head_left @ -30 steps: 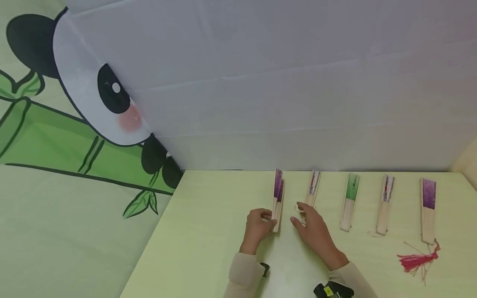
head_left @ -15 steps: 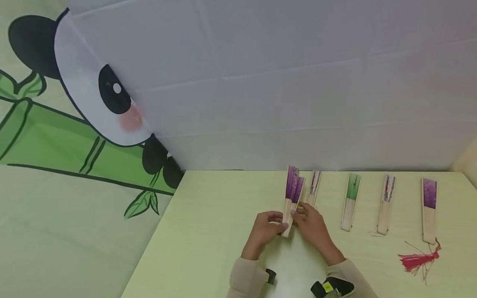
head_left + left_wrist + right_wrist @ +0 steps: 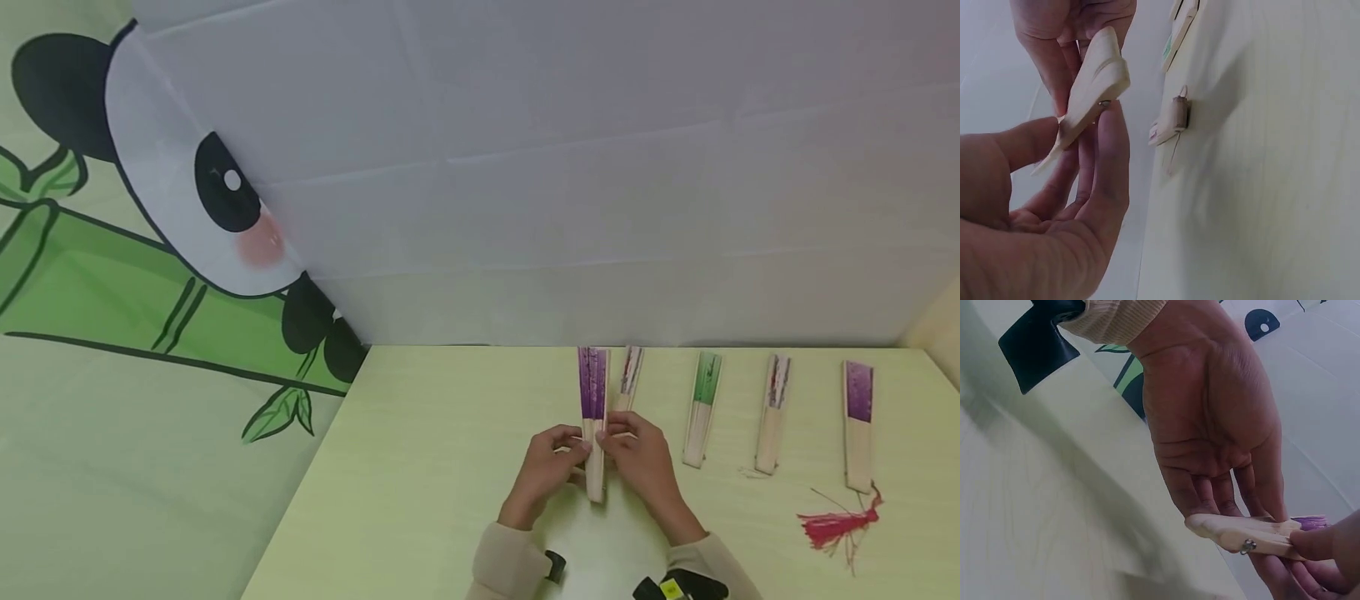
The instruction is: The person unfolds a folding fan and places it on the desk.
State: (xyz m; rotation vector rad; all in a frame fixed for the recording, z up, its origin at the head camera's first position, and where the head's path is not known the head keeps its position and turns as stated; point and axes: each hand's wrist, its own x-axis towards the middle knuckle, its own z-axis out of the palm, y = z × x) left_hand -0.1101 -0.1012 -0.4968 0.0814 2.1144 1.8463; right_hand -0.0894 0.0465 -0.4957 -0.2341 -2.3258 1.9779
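Observation:
Both hands hold a purple folding fan (image 3: 593,383) with pale wooden ribs, raised over the table with its purple end pointing away. My left hand (image 3: 546,467) pinches the ribs on the left side between thumb and fingers. On the right side, my right hand (image 3: 647,462) grips it the same way. The ribs are nearly folded together, slightly uneven at the top. In the left wrist view the fan's pivot end (image 3: 1094,81) shows a small metal pin, with both hands' fingers around it. The right wrist view shows the same pin on the wooden end (image 3: 1241,534).
Beyond the right hand lies a folded patterned fan (image 3: 630,371), partly hidden. Further right lie a green fan (image 3: 707,383), another patterned fan (image 3: 776,392) and a purple fan (image 3: 859,417) with a red tassel (image 3: 840,525). A white cloth wall (image 3: 600,208) rises behind the table.
The right hand, earlier apart from the fan, has come in and grips it. The fan has moved right and towards the person; its spread ribs have come closer together.

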